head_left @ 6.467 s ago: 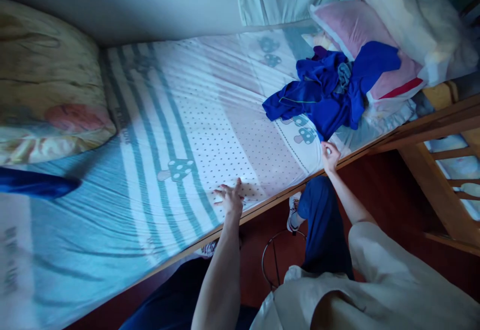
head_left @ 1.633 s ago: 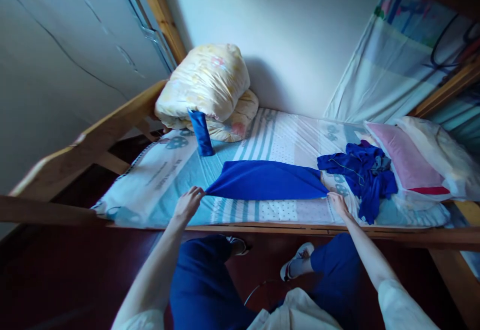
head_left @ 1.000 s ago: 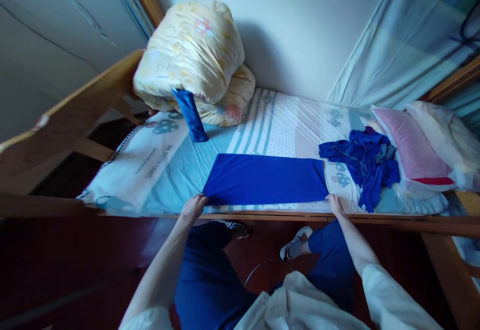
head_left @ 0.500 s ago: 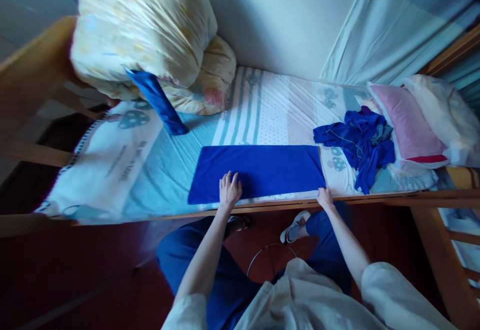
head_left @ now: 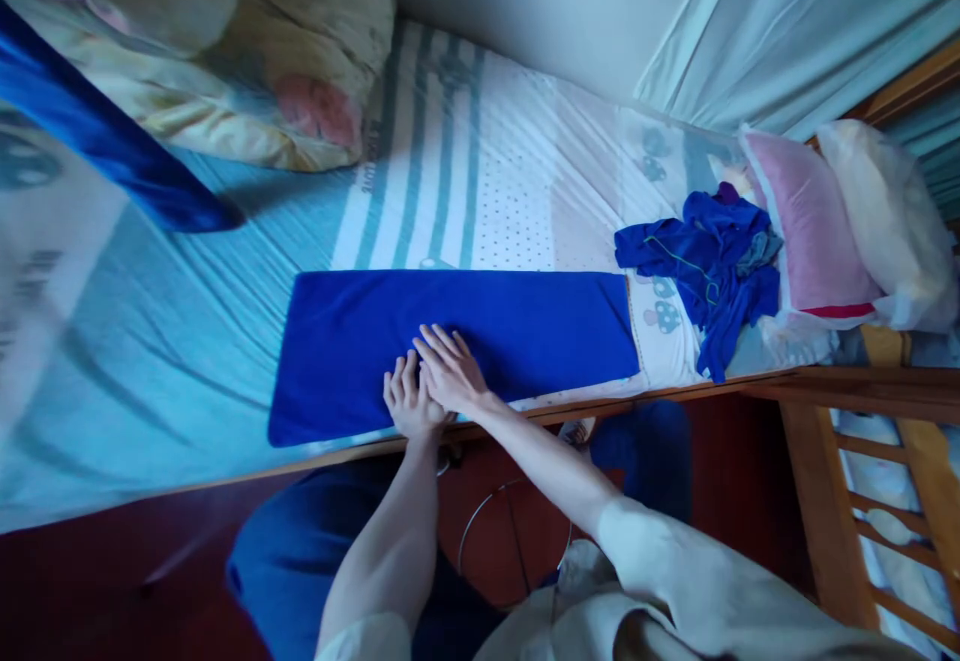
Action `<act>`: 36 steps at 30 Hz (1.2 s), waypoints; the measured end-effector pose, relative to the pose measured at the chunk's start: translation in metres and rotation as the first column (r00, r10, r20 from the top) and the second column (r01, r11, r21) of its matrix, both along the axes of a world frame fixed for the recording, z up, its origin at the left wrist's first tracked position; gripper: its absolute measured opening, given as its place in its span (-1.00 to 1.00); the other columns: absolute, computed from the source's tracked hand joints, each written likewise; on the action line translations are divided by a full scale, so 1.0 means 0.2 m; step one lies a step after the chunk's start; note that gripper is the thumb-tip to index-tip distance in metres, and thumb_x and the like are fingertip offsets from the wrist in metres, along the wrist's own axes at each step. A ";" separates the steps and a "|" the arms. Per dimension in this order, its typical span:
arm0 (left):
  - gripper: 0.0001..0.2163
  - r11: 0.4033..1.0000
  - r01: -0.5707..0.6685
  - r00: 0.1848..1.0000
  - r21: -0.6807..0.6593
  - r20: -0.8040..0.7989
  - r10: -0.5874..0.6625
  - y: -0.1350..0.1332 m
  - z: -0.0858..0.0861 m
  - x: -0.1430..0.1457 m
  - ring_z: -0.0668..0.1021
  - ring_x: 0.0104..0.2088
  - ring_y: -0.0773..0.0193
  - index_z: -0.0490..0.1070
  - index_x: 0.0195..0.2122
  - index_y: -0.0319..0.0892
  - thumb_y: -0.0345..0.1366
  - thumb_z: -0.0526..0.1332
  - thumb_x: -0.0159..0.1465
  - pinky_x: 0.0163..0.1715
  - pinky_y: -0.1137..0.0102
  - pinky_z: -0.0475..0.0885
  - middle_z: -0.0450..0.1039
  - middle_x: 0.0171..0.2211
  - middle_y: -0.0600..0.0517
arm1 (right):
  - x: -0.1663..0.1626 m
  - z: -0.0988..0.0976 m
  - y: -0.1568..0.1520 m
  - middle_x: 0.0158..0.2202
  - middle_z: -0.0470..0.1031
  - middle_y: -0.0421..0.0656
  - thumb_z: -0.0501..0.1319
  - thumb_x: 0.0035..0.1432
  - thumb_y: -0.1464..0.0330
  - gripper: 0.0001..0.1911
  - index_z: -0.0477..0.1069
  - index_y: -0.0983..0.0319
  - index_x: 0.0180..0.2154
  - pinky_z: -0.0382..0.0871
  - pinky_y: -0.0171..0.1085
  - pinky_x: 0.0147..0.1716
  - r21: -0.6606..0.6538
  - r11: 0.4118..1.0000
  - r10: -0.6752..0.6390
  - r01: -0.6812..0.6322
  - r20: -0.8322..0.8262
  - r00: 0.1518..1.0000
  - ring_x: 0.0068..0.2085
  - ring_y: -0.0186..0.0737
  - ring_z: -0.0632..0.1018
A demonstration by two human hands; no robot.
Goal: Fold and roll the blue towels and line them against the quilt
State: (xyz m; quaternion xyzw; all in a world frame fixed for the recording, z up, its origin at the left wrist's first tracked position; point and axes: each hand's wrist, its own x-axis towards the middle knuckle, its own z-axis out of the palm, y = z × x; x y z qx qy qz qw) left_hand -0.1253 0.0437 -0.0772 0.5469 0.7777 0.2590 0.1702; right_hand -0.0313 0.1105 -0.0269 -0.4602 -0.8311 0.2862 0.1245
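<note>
A long blue folded towel (head_left: 540, 326) lies flat along the front edge of the bed, its short sides at left and right. My left hand (head_left: 411, 399) rests on its front edge, fingers spread and holding nothing. Right beside it, my right hand (head_left: 453, 371) lies flat on the cloth with its fingers stretched out, its heel overlapping the left hand. Farther right sits a crumpled heap of blue clothing (head_left: 709, 266), touched by neither hand.
The bed sheet (head_left: 517, 191) is patterned with stripes and dots. A bulky yellow quilt (head_left: 307, 51) and a rolled blue cloth (head_left: 150, 166) are at the left. A pink pillow (head_left: 810, 231) stands at the right, by the wooden bed rail (head_left: 840, 386).
My right hand has moved left from the towel's right corner to beside my left hand. My left hand has shifted slightly left along the front edge. The view has moved closer.
</note>
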 end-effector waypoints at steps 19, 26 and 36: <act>-0.38 0.999 0.022 0.997 -0.042 -0.073 -0.025 -0.03 0.02 0.00 0.14 0.46 -0.16 0.25 0.37 -0.22 -0.31 0.09 0.24 0.39 -0.22 0.00 0.20 0.40 -0.24 | 0.70 -0.06 0.19 0.53 -0.05 -0.07 -0.02 0.49 0.17 -0.33 -0.02 0.27 0.49 -0.26 -0.04 0.52 0.032 0.987 -0.162 0.159 0.244 0.956 0.54 -0.15 -0.04; -0.37 0.999 0.035 0.996 -0.034 -0.085 -0.037 -0.03 0.01 0.00 0.14 0.46 -0.16 0.24 0.37 -0.22 -0.31 0.09 0.24 0.39 -0.21 0.00 0.19 0.41 -0.25 | 1.09 -0.06 0.23 0.53 -0.07 -0.01 -0.10 0.50 0.15 -0.30 -0.06 0.37 0.49 -0.26 -0.05 0.51 0.097 0.962 -0.273 0.255 0.343 0.899 0.54 -0.15 -0.06; -0.41 0.999 0.038 0.985 -0.005 -0.167 -0.038 -0.04 0.00 0.00 0.16 0.45 -0.07 0.26 0.35 -0.23 -0.29 0.06 0.28 0.41 -0.11 0.06 0.22 0.39 -0.21 | 1.52 -0.08 0.26 0.53 -0.10 0.06 -0.19 0.50 0.12 -0.27 -0.11 0.43 0.49 -0.18 -0.02 0.50 0.182 0.907 -0.420 0.379 0.419 0.805 0.54 -0.12 -0.05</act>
